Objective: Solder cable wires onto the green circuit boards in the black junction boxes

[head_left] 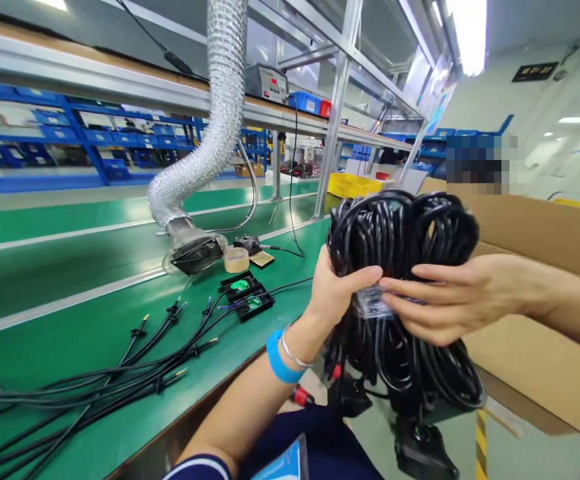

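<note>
A thick bundle of coiled black cable (395, 230) is up in front of me, bound round its middle by a clear wrap (370, 303). My left hand (337, 287) grips the bundle from the left, thumb across its front. From the right, my right hand (440, 300) lies against it, closed round its side with the fingertips at the wrap. Below the coils hang black plug-like housings (425, 450), and red-tipped connectors (301, 395) show near my lap. Parts of both hands behind the bundle are hidden.
On the green bench (95, 287) lie several loose black cables (120, 373), an opened black case with green boards (247, 297), a tape roll (237, 260) and a fume hose (225, 87). A large cardboard box (535, 233) stands at right. A yellow bin (353, 185) sits behind.
</note>
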A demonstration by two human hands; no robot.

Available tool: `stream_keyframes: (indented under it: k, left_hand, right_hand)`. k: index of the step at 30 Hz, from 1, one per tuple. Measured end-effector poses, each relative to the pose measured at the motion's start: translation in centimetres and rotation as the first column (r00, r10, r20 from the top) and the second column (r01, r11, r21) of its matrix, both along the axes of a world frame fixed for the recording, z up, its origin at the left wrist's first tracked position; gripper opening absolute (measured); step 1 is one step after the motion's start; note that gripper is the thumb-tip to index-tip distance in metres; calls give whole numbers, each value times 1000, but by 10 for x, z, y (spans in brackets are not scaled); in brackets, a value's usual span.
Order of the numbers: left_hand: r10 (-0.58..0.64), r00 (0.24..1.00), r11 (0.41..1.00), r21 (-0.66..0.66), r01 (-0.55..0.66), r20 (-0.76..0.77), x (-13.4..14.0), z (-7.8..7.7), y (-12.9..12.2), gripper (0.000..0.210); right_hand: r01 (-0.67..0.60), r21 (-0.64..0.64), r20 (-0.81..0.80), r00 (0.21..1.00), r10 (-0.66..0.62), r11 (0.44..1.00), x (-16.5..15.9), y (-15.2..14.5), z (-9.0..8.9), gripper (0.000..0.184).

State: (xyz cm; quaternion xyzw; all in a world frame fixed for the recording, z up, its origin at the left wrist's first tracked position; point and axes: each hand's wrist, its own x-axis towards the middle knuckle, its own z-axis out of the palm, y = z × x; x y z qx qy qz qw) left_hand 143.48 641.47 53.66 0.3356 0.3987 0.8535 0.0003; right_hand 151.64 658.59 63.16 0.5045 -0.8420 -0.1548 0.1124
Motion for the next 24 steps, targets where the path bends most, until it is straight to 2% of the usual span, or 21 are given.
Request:
stream_keyframes:
  k: [1,2,3,4,5,6,7,8,9,10,11,13,15,16,17,19,20,21,22,23,24]
  left_hand:
    - [-18,999,1000,18,18,39,-2,-10,0,51]
    - [-25,998,999,29,23,62,-4,-20,-2,47]
    - [-25,997,999,34,22,76,-5,-28,-5,42]
    - [-28,996,999,39,25,87,-5,-34,-9,38]
    - [-31,995,999,43,27,96,-4,-39,-11,36]
    - [-27,994,999,46,22,105,-3,-43,-12,35]
    - [-16,993,999,43,12,116,-2,-46,-12,36]
    - [2,991,999,35,-6,133,-1,-48,-10,38]
    - [24,989,999,19,-27,149,0,-51,-7,39]
    - [51,985,999,-3,-52,162,0,-53,-4,39]
    - [77,983,997,-29,-73,168,-1,-56,-2,39]
    - [114,983,988,-116,-97,146,-7,-62,-5,38]
    - [76,992,943,-332,-37,105,-14,-64,-22,37]
    - [40,994,882,-472,13,102,-17,-63,-36,36]
    - [14,994,795,-604,56,110,-18,-60,-53,34]
    - [24,992,623,-778,81,123,-13,-53,-92,33]
    - [66,993,568,-822,44,99,-5,-50,-113,33]
    - [149,988,531,-846,-50,35,6,-49,-132,33]
    - [273,960,494,-846,-203,-71,22,-50,-149,34]
    - [437,874,436,-801,-411,-211,41,-54,-163,36]
    - [607,707,341,-684,-645,-363,63,-60,-172,40]
  right_hand:
    - [-9,-54,-67,998,5,998,0,2,-15,34]
    - [3,-169,-147,989,-28,986,1,6,-33,37]
    - [25,-356,-201,974,-102,934,2,9,-52,37]
    - [41,-566,-212,958,-194,824,5,12,-72,35]
    - [58,-750,-169,946,-275,659,7,13,-93,29]
    - [77,-866,-100,941,-323,494,9,11,-113,29]
    - [107,-917,-28,943,-332,384,11,8,-131,44]
    - [158,-939,64,953,-296,306,12,4,-146,67]
    - [224,-938,165,960,-226,265,11,0,-158,88]
    - [298,-925,271,952,-141,235,9,-4,-166,99]
    - [380,-906,377,925,-50,186,6,-7,-172,100]
    - [523,-849,529,843,97,76,-1,-8,-175,86]
    - [596,-803,589,794,148,-2,-5,-3,-172,69]
    - [622,-783,612,774,165,-13,-6,1,-169,67]
    - [647,-762,637,749,181,6,-6,6,-167,67]
    - [682,-726,684,702,197,90,-6,14,-164,68]
    - [693,-706,706,676,209,146,-6,16,-164,69]
    - [696,-689,724,650,228,203,-8,17,-165,69]
    - [689,-676,737,627,252,263,-11,16,-167,69]
    - [667,-670,742,613,271,324,-15,12,-169,69]
    - [633,-672,739,613,281,385,-20,7,-172,69]
